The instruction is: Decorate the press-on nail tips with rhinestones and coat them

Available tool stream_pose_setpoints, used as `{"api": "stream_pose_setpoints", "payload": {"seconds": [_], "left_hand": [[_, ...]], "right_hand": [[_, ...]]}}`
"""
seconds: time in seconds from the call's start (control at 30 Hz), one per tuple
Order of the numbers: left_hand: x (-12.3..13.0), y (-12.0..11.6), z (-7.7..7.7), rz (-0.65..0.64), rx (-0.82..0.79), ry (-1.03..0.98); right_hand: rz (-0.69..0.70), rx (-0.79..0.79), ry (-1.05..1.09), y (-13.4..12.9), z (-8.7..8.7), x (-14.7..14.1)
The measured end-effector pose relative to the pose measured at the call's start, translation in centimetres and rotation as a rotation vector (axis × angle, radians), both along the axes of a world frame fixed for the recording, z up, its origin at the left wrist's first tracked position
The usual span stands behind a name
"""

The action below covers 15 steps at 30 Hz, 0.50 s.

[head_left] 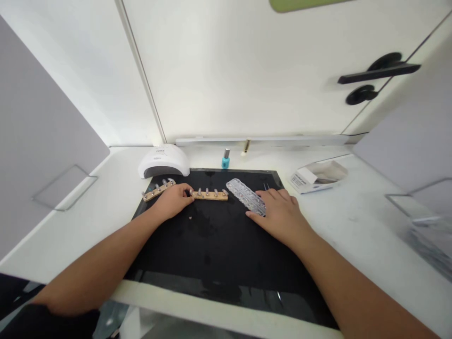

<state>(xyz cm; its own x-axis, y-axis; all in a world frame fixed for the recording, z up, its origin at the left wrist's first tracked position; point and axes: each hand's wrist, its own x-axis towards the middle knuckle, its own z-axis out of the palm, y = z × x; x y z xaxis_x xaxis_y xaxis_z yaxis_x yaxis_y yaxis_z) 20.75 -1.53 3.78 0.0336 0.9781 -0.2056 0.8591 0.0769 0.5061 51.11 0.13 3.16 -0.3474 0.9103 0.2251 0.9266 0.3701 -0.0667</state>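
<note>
On black mat (212, 245), left hand (173, 201) pinching wooden strip (212, 197), illegible lettering (300, 181) on box (306, 174)

I'm in what looks like a nail-work corner: my white bench (356, 226) carries a nail lamp (165, 155), blue polish bottle (225, 163) and wooden strip of nail tips (212, 196).
</note>
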Motion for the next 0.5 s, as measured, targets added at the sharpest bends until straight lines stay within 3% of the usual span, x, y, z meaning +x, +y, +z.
{"api": "stream_pose_setpoints", "payload": {"seconds": [0.33,0.5], "left_hand": [[-1.5,-1.1,-1.0,-0.143,-0.002,-0.066],[-1.9,-2.8,-0.2,-0.206,0.038,-0.147]], "right_hand": [[-0.006,-0.001,-0.02,0.0,0.4,-0.3],[-0.019,-0.015,-0.026,-0.2,0.3,-0.4]]}}
